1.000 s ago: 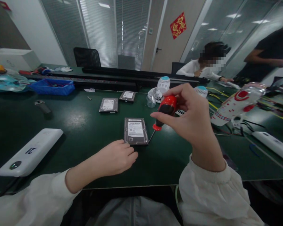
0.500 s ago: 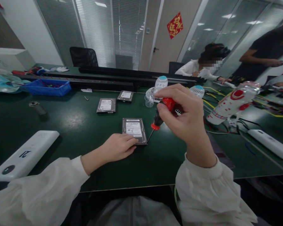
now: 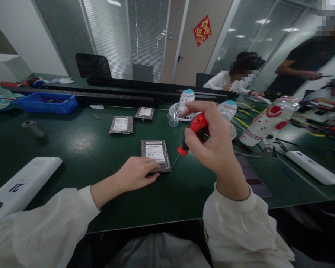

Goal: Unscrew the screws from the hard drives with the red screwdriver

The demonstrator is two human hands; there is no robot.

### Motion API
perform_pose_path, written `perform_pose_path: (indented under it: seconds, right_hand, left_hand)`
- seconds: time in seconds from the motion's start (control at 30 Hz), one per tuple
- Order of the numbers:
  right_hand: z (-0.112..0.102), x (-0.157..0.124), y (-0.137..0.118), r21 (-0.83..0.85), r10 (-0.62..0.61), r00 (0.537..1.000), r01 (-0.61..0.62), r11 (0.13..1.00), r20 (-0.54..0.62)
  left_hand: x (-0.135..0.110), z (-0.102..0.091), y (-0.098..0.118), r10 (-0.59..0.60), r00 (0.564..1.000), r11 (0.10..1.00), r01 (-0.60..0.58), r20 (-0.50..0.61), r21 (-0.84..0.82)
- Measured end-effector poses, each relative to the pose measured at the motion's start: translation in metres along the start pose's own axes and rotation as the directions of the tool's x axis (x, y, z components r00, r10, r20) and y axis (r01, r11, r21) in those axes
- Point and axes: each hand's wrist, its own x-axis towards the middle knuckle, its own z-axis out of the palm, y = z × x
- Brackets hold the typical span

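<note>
A hard drive (image 3: 155, 149) lies label up on the green table in front of me. My left hand (image 3: 138, 172) grips its near edge, fingers over the top and thumb at the front side. My right hand (image 3: 216, 143) is closed around the red and black handle of a screwdriver (image 3: 198, 122), with the index finger curved over the handle's end. The slanted shaft meets the drive's near right corner; the tip is too small to make out. Two other hard drives, one nearer (image 3: 121, 124) and one farther (image 3: 144, 113), lie beyond it.
Behind my right hand stand a clear plastic cup (image 3: 173, 119) and white devices with blue tops (image 3: 187, 96). A blue bin (image 3: 47, 108), a metal cylinder (image 3: 35, 128) and a white power bank (image 3: 28, 178) are leftward. Rightward are a white-and-red bottle (image 3: 264, 123), cables and other people.
The view has swung slightly right, so things appear farther left. My right fingers have shifted a little on the screwdriver handle. The left hand keeps its place on the drive.
</note>
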Motion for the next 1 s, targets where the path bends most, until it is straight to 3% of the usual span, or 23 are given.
perform_pose_path:
  seconds: [0.23,0.53,0.77,0.9,1.0]
  right_hand:
    - [0.001,0.001,-0.005,-0.110,0.086,0.994,-0.079,0.991,0.060]
    - [-0.002,-0.003,0.000,-0.002,0.105,0.991,-0.106,0.994,0.088]
    - [0.008,-0.002,0.005,-0.031,0.084,0.989,-0.088,0.996,-0.125]
    - [0.015,-0.006,0.011,0.075,0.138,0.963,-0.124,0.989,-0.231]
    - [0.016,-0.008,0.012,0.151,0.164,0.957,-0.130,0.980,-0.241]
  left_hand:
    - [0.000,0.000,0.000,-0.013,1.000,1.000,0.013,-0.016,-0.016]
    - [0.001,-0.003,0.001,-0.036,0.999,0.998,0.037,0.012,-0.049]
    - [0.002,-0.003,0.002,-0.041,0.999,0.999,0.041,0.015,-0.028]
    - [0.002,-0.003,0.001,-0.047,0.999,0.999,0.047,0.018,-0.026]
    - [0.001,-0.003,0.000,-0.046,0.999,0.999,0.046,0.019,-0.028]
